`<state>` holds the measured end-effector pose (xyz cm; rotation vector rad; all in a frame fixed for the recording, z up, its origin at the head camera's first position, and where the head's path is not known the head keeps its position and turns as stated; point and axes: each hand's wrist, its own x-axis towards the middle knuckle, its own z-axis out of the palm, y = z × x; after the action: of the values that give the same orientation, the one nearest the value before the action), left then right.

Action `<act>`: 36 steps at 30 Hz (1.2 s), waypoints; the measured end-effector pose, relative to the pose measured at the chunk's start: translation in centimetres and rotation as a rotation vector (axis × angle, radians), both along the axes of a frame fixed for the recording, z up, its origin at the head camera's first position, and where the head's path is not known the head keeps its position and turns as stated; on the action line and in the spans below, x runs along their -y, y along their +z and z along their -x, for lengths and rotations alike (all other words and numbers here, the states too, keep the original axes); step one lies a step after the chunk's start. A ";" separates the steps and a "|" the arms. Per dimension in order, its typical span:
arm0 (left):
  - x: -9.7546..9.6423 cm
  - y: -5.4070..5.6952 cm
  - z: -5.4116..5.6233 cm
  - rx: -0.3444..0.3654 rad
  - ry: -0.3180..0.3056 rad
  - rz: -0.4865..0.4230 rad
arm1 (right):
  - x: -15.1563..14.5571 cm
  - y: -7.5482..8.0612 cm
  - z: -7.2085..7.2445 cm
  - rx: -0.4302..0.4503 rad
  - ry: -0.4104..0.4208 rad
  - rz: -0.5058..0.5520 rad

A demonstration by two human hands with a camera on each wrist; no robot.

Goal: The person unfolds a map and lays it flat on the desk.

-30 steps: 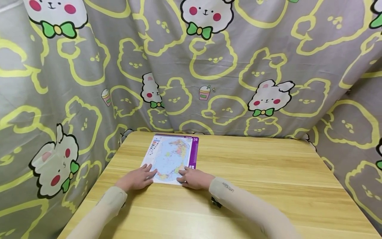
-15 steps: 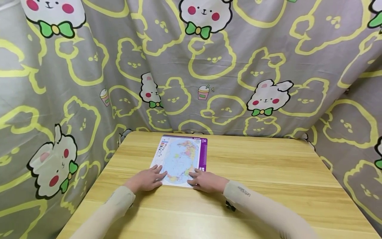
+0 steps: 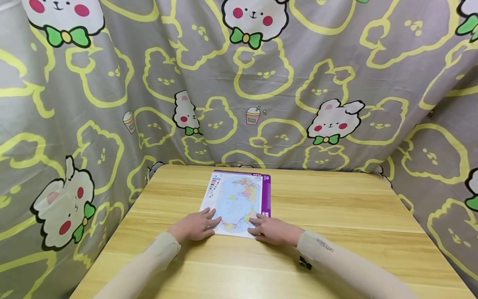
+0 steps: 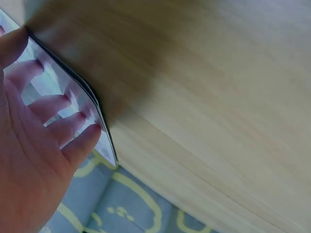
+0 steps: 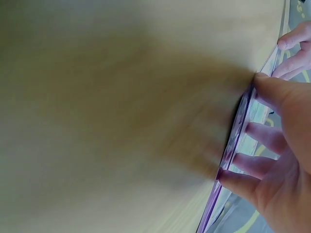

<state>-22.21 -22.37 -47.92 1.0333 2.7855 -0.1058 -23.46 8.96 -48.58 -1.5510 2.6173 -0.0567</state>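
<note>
A glossy world map (image 3: 236, 199) with a purple border lies flat on the wooden table in the head view. Its near left corner is under the spread fingertips of my left hand (image 3: 196, 225). On the near right corner rest the fingers of my right hand (image 3: 274, 229). In the left wrist view, the left hand (image 4: 34, 141) touches the map's shiny surface with its fingertips, and the thumb lies at the edge. The right wrist view has the right hand (image 5: 286, 150) with fingertips along the purple edge. Neither hand curls round the map.
The wooden table (image 3: 336, 216) extends to both sides of the map and toward the person. Behind it and at both sides hangs a grey curtain (image 3: 276, 104) with yellow outlines and cartoon animals.
The map has slid to the right across the table and slightly toward the person. Both hands have moved along with it, fingertips staying on its near corners.
</note>
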 end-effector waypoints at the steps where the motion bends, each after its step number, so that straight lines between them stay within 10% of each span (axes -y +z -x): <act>1: -0.3 0.0 0.0 -0.002 -0.007 0.005 | -0.3 0.0 -0.1 0.000 0.000 0.002; 36: -6.9 -0.3 0.0 -0.085 -0.129 0.089 | -7.0 -0.6 -1.6 0.013 -0.094 0.048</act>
<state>-22.19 -15.44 -48.26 1.2122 2.7577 -0.2933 -21.81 15.94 -49.19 -1.4357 2.6967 -0.1368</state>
